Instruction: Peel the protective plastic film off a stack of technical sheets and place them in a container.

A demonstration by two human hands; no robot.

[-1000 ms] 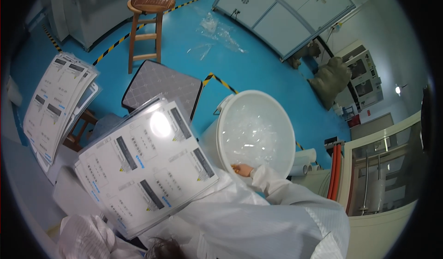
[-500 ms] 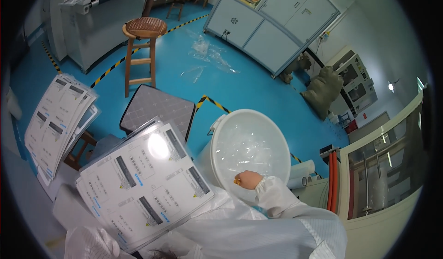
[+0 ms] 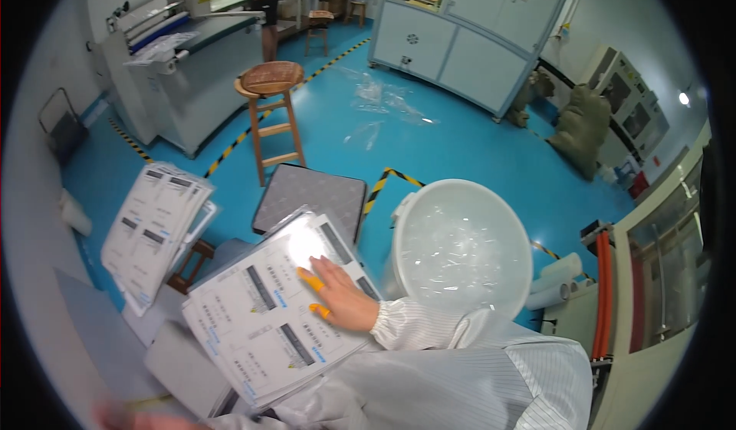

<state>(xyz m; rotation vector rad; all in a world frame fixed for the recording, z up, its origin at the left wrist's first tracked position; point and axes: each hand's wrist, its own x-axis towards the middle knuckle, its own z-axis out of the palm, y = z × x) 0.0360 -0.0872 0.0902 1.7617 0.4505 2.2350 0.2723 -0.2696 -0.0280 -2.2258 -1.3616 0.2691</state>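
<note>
Head camera catches the right hand (image 3: 337, 296) splayed on the near printed sheets (image 3: 261, 326), left of the bucket (image 3: 399, 257), apparently steadying them, any next move calling for gentle contact, the blurred left hand's (image 3: 146, 419) grip unclear.

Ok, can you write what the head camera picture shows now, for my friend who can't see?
A person's right hand, orange covers on two fingers, lies over a stack of printed sheets. To the right, a white tub holds clear film; beyond, a wooden stool stands on a blue floor.
</note>
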